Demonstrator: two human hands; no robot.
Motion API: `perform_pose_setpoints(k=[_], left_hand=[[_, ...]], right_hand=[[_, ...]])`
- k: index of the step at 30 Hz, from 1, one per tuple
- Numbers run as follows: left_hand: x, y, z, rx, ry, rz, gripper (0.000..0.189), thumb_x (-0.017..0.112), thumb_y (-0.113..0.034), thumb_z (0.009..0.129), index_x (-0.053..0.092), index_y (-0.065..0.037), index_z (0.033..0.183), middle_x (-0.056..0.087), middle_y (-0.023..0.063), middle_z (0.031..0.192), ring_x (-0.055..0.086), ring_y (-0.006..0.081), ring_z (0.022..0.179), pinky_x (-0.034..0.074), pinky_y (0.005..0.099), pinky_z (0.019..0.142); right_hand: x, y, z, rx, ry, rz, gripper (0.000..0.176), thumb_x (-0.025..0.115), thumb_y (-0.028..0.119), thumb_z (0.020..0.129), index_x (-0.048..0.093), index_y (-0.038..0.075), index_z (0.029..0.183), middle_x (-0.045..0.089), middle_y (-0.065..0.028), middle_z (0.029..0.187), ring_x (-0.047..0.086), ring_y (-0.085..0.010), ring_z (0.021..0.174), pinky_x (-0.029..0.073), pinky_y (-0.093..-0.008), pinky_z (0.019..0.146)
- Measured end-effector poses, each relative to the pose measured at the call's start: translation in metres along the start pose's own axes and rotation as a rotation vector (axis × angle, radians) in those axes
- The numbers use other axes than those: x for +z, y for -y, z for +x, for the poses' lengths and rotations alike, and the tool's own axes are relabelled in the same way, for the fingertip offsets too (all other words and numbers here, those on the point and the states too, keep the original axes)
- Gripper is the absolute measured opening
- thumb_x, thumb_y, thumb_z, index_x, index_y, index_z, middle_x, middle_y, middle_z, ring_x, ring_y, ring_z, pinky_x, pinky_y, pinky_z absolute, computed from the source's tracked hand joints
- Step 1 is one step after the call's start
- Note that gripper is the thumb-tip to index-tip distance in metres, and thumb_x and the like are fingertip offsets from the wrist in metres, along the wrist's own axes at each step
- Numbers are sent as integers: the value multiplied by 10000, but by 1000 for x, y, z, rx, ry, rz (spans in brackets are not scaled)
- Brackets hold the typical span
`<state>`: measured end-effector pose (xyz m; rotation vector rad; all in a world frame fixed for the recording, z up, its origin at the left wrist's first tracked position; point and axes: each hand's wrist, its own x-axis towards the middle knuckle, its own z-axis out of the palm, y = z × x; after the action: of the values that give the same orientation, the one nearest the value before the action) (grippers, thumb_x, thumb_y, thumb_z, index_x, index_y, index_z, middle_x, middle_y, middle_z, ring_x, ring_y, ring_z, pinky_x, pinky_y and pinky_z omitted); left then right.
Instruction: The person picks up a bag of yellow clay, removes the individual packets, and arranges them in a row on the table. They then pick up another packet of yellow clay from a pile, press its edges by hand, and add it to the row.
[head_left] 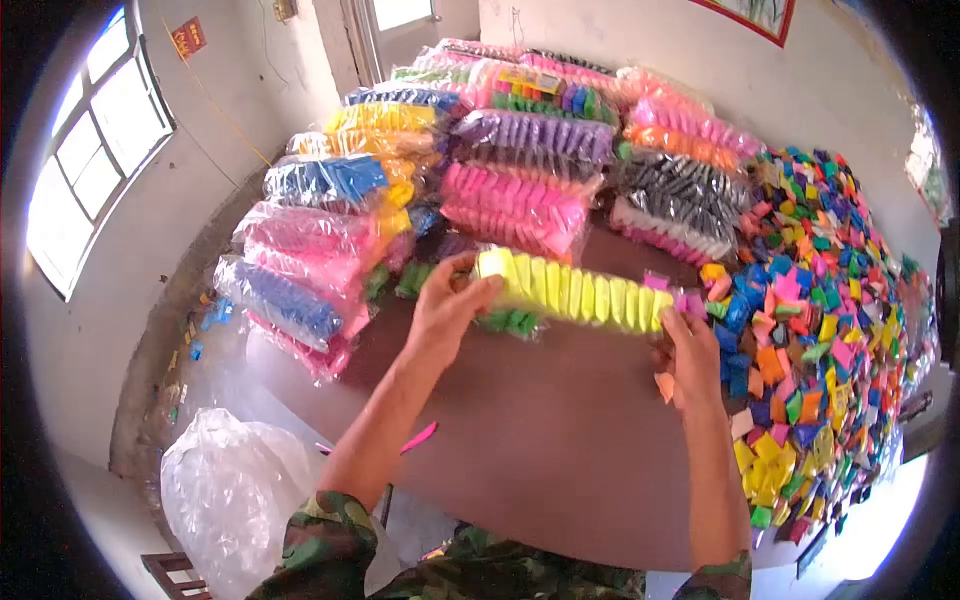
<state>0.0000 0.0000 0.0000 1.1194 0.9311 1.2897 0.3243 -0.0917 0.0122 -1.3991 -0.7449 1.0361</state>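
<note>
A long row of bright yellow packets (pixel 575 290) is held up over the brown table (pixel 560 430), stretched between my two hands. My left hand (pixel 452 295) is closed on its left end, thumb in front. At the other end my right hand (pixel 690 350) grips the last packets between thumb and fingers. Just under the row, partly hidden by it, lie some green packets (pixel 515 322). A small peach packet (pixel 664 386) shows beside my right hand's fingers.
Clear bags packed with pink (pixel 515 205), purple (pixel 535 137), black (pixel 682 195) and blue packets (pixel 280 295) are stacked at the back and left. A big heap of loose coloured packets (pixel 800 340) covers the right side. A clear plastic bag (pixel 235 490) and pink-handled scissors (pixel 420 437) are front left.
</note>
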Motion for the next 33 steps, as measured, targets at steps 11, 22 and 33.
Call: perform_pose_setpoints(k=[11,22,33], left_hand=[[-53,-22,170,144,-159,-78,421,801,-210,934,655,-13,1276,701,15,1020,625,85,846,503,254,685],[-52,15,221,253,-412,229,324,725,-226,973,677,-49,1241,677,58,1083,640,110,799,533,286,581],[-49,17,201,363,-347,311,580,628,-286,1028,468,46,1476,602,192,1408,605,277,1247,471,389,1049]], right_hand=[[123,51,136,-58,182,155,256,709,313,1003,694,74,1092,709,-7,928,664,-96,723,518,-240,580],[151,27,172,-68,147,200,340,780,364,953,708,55,1075,722,-44,976,691,-137,750,530,-276,563],[147,26,162,-38,165,202,482,725,464,981,704,30,1189,729,-69,1034,696,-140,777,535,-281,553]])
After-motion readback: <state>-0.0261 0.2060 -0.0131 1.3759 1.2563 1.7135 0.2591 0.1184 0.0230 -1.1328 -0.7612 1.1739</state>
